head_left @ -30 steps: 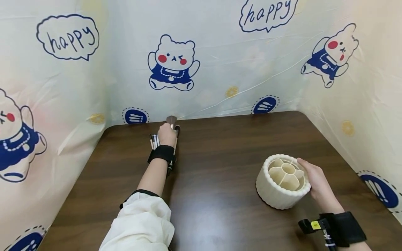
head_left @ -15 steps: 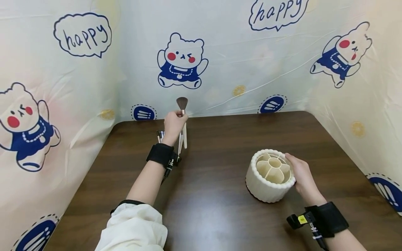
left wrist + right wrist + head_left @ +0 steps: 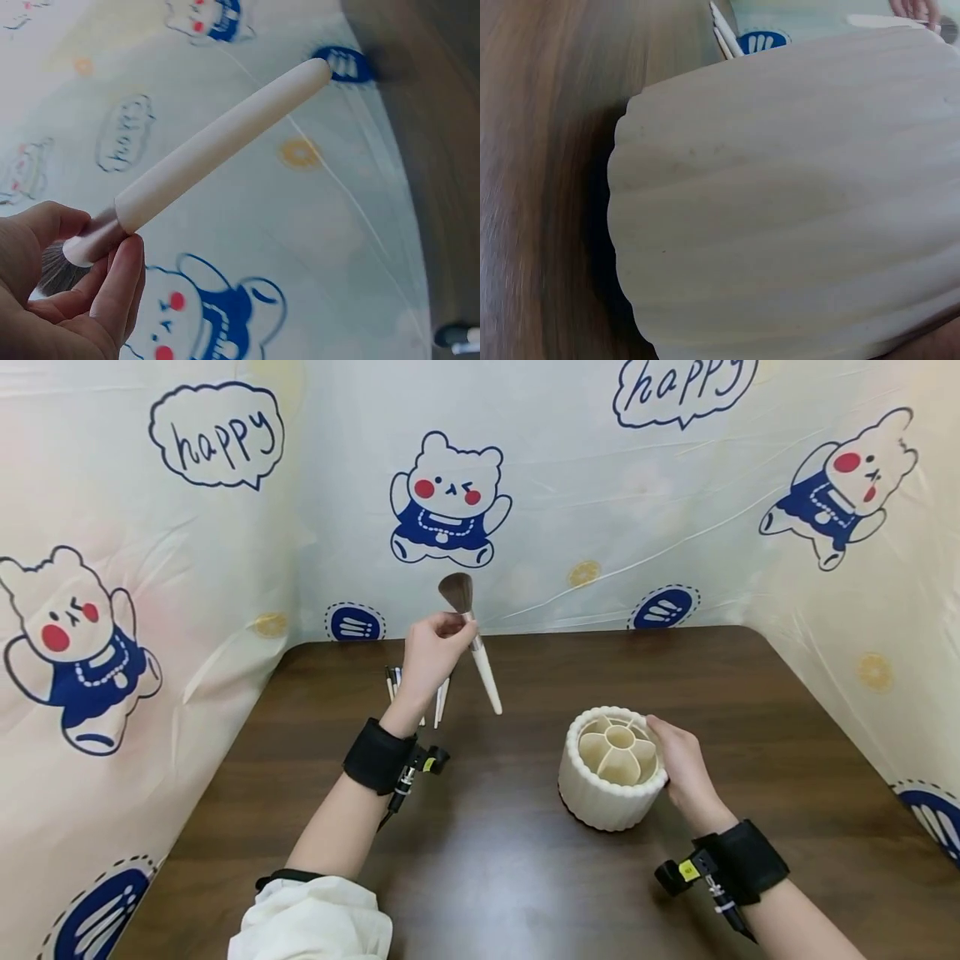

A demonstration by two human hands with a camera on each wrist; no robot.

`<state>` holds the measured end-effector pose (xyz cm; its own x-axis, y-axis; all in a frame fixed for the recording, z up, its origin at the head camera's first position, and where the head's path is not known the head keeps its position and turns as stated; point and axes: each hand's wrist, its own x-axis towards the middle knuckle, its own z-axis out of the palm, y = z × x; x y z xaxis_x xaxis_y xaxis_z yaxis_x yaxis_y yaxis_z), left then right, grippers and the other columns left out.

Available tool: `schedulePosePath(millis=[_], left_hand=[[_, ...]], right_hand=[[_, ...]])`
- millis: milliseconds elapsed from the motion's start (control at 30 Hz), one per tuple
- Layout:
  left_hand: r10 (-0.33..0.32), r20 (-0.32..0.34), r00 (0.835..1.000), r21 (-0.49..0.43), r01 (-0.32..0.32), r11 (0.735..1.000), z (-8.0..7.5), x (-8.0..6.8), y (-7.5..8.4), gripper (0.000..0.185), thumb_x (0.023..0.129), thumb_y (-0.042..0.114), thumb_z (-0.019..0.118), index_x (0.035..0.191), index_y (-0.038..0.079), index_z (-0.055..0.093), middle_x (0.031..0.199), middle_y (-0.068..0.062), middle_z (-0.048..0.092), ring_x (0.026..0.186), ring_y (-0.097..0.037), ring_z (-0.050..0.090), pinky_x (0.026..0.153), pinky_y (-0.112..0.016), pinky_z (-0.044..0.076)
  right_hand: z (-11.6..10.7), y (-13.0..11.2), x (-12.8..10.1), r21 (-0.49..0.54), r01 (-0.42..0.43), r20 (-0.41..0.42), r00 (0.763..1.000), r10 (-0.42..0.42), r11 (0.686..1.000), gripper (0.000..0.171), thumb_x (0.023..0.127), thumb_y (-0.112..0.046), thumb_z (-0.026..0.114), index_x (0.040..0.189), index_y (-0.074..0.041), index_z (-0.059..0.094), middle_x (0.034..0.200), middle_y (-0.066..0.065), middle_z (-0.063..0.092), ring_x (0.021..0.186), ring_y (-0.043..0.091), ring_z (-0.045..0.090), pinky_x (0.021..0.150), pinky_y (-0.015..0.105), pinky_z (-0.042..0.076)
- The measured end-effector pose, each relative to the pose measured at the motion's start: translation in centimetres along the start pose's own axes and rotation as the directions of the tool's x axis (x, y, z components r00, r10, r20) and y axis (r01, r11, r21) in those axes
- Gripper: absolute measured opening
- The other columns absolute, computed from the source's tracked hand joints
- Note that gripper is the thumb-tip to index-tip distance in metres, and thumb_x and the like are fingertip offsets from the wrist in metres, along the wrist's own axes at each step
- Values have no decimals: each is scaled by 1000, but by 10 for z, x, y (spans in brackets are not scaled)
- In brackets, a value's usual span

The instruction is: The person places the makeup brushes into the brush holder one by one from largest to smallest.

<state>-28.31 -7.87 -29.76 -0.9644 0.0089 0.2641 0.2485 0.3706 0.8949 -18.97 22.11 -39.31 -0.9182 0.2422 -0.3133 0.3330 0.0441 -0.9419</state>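
Note:
In the head view my left hand [image 3: 433, 656] pinches a large makeup brush [image 3: 487, 677] above the back of the table, its fluffy dark bristles up and white handle slanting down to the right. The left wrist view shows thumb and fingers on the metal collar of the brush [image 3: 217, 146], just below the bristles. My right hand [image 3: 684, 764] grips the right side of a round cream brush holder [image 3: 607, 802], thumb at the scalloped rim. Petal-shaped compartments around a central ring show inside it. The ribbed wall of the holder [image 3: 780, 202] fills most of the right wrist view.
Several slimmer brushes [image 3: 441, 703] are at the back left of the wooden table [image 3: 495, 860], partly hidden behind my left hand and wrist. A printed curtain [image 3: 547, 510] with bears encloses the back and both sides.
My left hand has lifted the large brush away from the other brushes, and its handle has swung out to the right. My right hand has moved the holder leftward. The head view has shifted slightly.

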Motion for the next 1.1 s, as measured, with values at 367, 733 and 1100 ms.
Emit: schedulePosePath(millis=[367,733,1100], left_hand=[[3,137,991,-287,37,957,4,-28,31,24,91,16,64,103,-4,64,84,1,65,77,-8,64,79,-22,53],[22,225,974,-113,4,994,34,-48,24,18,88,22,69,95,5,67,93,-10,71,87,-14,67,76,-23,51],[20,319,948,19,-28,999,55,-58,-3,19,85,24,71,95,8,69,92,-9,73,83,-15,67,70,-21,51]], right_hand=[[40,-7,5,43,33,16,999,-34,999,54,101,-30,38,142,6,39,146,23,40,132,28,41,112,40,35],[66,-10,5,48,68,67,995,-71,997,51,101,-23,38,138,12,40,145,28,40,135,33,39,114,45,32],[73,-10,6,51,57,70,996,-61,997,51,101,-23,38,138,12,41,145,27,41,134,33,40,114,45,33]])
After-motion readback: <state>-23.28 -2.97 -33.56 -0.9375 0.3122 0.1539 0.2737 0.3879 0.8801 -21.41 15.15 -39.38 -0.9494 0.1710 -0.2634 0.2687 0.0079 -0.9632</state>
